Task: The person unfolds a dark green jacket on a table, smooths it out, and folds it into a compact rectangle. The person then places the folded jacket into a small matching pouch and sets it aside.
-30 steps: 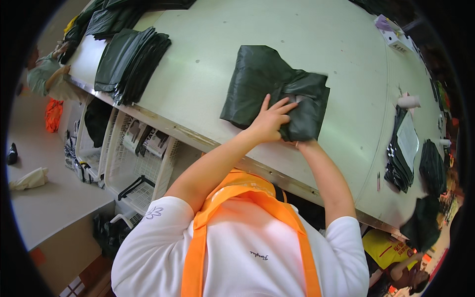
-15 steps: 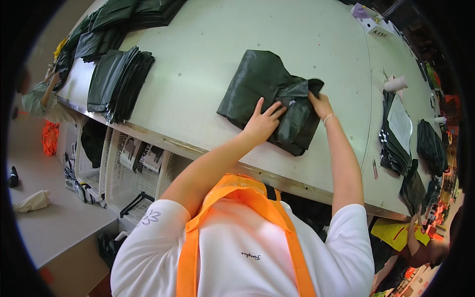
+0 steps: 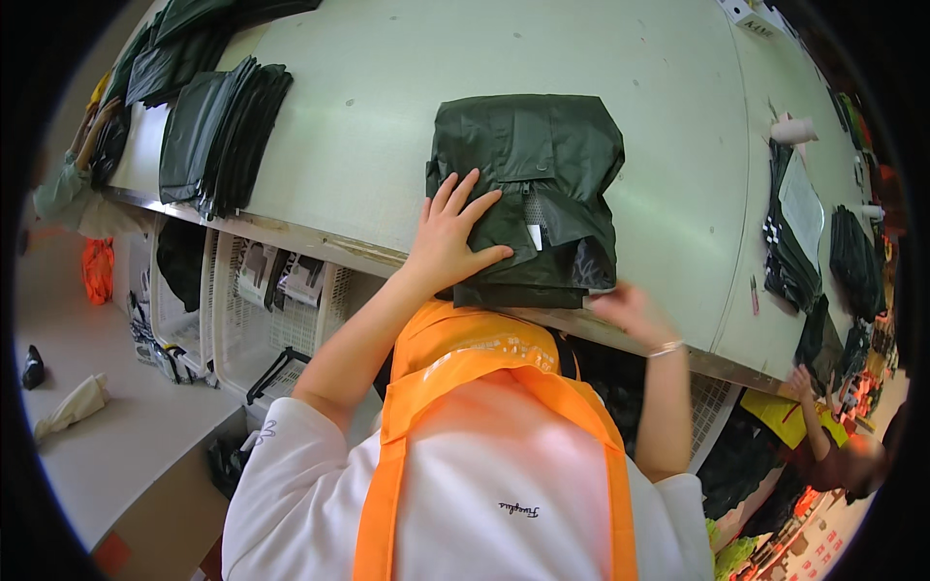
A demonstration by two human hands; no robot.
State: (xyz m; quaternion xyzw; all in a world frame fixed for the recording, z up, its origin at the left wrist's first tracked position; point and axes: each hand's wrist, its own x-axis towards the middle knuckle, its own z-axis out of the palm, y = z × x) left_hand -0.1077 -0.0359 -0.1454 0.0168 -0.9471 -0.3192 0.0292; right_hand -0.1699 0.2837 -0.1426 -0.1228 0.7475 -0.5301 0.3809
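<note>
A dark green rain jacket (image 3: 562,140), folded into a rough square, lies in front of me at the table's near edge. Its collar area shows a snap, a zipper, some mesh lining and a small white label. My left hand (image 3: 450,232) rests flat on the jacket's left part, fingers spread. At the lower right corner of the jacket is my right hand (image 3: 635,318), blurred by motion; whether its fingers pinch the fabric there is unclear.
Stacked dark green folded garments (image 3: 218,136) lie on the pale table (image 3: 368,145) at left. To the right are a white roll (image 3: 792,131), a pen (image 3: 754,295) and dark bundles with a sheet (image 3: 800,208). White crates (image 3: 334,290) stand under the table. Co-workers are at both sides.
The jacket has been turned squarely toward me and pulled nearer the edge, its collar area now facing up. My left hand moved left; my right hand came down to the near corner.
</note>
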